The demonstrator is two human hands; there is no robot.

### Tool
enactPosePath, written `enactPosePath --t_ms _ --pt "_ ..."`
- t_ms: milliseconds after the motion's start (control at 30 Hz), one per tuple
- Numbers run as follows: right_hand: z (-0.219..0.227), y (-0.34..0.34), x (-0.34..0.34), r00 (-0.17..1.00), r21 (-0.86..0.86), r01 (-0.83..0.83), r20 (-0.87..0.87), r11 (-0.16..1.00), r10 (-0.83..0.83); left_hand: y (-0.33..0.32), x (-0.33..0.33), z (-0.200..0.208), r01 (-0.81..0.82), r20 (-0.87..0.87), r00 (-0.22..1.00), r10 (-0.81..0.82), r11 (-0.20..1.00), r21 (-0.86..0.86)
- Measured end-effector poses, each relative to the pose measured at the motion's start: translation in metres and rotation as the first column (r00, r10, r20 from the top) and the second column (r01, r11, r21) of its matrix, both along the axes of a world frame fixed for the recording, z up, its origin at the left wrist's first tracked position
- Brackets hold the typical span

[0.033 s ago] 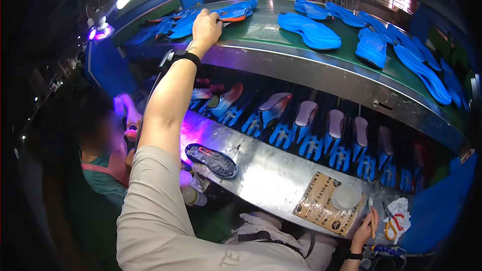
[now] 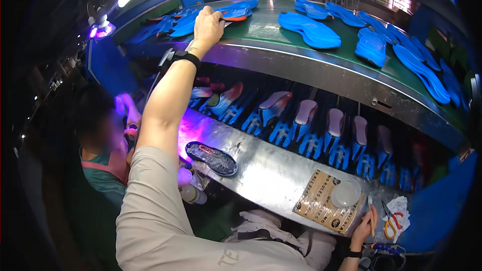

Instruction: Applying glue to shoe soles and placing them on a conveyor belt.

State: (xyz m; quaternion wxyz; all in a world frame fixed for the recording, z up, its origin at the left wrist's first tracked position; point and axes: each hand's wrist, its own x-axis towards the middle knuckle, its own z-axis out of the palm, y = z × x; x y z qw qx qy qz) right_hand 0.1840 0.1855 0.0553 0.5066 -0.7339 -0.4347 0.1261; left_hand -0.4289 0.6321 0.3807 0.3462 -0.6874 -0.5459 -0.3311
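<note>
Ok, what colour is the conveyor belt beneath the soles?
Green conveyor belt, clearest in the head view.

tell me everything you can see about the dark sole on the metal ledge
The dark sole is long and rounded at both ends, nearly black, with a raised-looking rim. Its upward face looks uneven, with patchy greyish smears, and carries a reddish outlined marking toward the far left end. It lies flat, slanting from upper left to lower right, near the metal ledge's front edge. Only the ledge visibly touches it; its exact material is unclear.
</note>
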Motion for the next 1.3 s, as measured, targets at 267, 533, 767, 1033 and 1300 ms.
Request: enactPosePath --t_ms 267,533,767,1033,1300 --pt "0.003 -0.005 -0.003 0.999 0.068 0.004 0.048 0.998 -0.007 -0.125 0.057 0.041 0.446 0.339 0.820 -0.461 0.886 0.126" --pt "0.000 0.001 0.010 0.946 0.152 0.014 -0.324 0.988 0.037 -0.136 0.046 -0.003 0.682 0.925 0.379 -0.010 0.679 -0.272" --pt "0.086 0.006 -0.019 0.947 0.262 -0.120 -0.260 0.958 0.190 -0.212 0.110 -0.122 0.860 0.968 -0.251 -0.003 0.458 0.224" --pt "0.131 0.040 -0.068 0.930 -0.184 -0.364 -0.010 0.913 0.368 -0.378 0.160 -0.306 0.810 0.587 -0.569 0.576 0.513 0.283" --pt "0.144 0.043 -0.082 0.932 -0.069 -0.349 0.082 0.934 0.354 -0.438 0.169 -0.284 0.700 0.364 -0.597 0.715 0.243 0.672"
